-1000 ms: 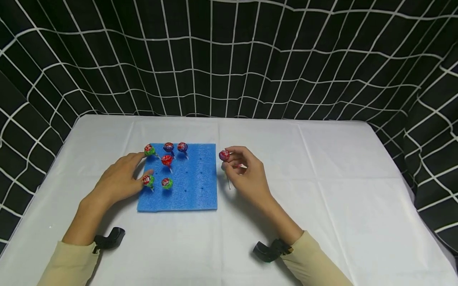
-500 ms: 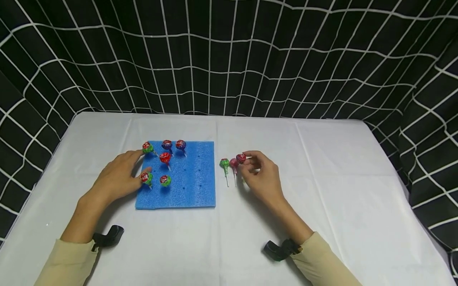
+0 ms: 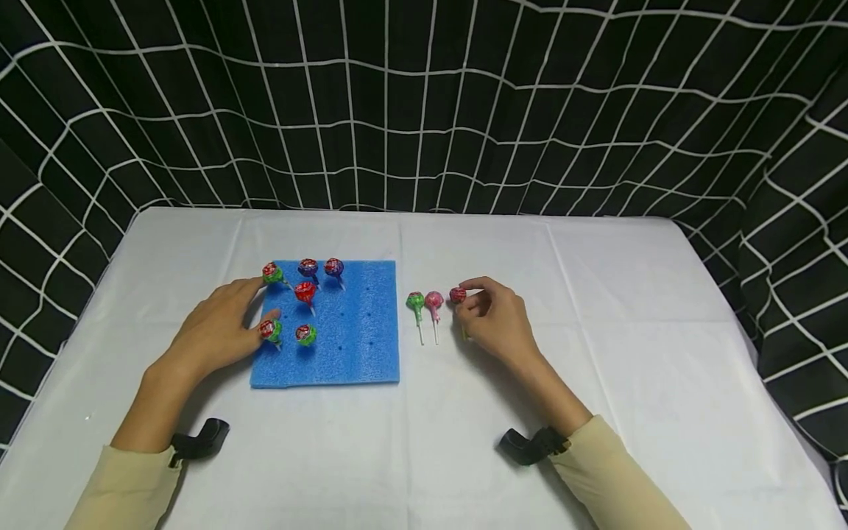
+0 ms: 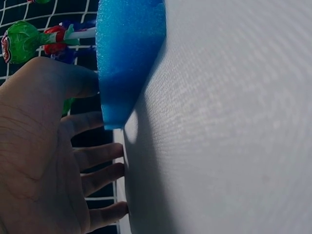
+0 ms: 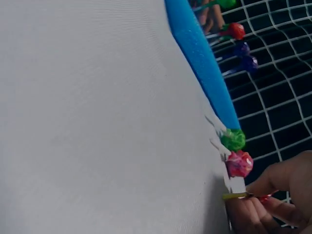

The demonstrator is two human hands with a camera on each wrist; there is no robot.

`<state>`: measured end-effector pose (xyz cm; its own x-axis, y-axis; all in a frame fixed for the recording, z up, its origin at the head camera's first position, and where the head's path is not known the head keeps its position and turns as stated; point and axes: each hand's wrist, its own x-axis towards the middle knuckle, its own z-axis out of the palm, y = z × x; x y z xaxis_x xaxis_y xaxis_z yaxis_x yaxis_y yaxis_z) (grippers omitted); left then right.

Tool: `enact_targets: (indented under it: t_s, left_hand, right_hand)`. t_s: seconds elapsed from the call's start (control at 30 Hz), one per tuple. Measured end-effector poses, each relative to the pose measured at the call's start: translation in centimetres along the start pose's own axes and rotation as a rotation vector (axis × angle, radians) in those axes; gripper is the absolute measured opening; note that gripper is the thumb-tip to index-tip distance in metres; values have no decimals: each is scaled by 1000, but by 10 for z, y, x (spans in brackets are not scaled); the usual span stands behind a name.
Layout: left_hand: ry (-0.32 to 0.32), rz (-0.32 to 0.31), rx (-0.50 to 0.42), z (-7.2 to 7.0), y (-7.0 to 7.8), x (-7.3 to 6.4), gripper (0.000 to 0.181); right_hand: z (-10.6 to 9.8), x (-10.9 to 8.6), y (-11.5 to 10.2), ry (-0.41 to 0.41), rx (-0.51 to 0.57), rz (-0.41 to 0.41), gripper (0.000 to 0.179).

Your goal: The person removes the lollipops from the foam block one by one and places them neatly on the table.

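My left hand rests at the left edge of a blue foam block, thumb and fingers spread along that side. In the left wrist view its thumb touches the foam and the fingers are loosely extended. Several wrapped lollipops stand in the foam, including a red lollipop and a green lollipop. My right hand pinches a dark red lollipop, whose yellow stick shows in the right wrist view. Beside it on the cloth lie a pink lollipop and a green one.
A white cloth covers the table. Small holes dot the right half of the foam. Black sheeting with a white net surrounds the table's back and sides. Each wrist wears a black camera.
My right hand has moved right, away from the foam, with the dark red lollipop. The green and pink lollipops it covered now show. My left hand has stayed at the foam's edge.
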<state>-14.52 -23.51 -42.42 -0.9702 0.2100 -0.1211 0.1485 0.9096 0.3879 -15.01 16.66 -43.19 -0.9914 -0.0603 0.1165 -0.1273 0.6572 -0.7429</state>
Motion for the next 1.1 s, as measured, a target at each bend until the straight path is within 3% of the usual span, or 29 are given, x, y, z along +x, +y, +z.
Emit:
enact_targets:
  t_s: [0.4,0.67,0.83,1.1]
  left_hand:
    - [10,9,-12,2,-1,0,70]
    - [14,11,-22,1,-3,1,70]
    - [11,19,-14,1,-3,3,70]
    - [12,15,-25,0,-2,1,70]
  right_hand:
    - [2,5,-3,-68,-100,45,31]
    - [2,4,-3,-94,-94,45,36]
    - [-1,1,-3,-59,-82,26,36]
    - [-1,-1,-11,12,-32,-81,26]
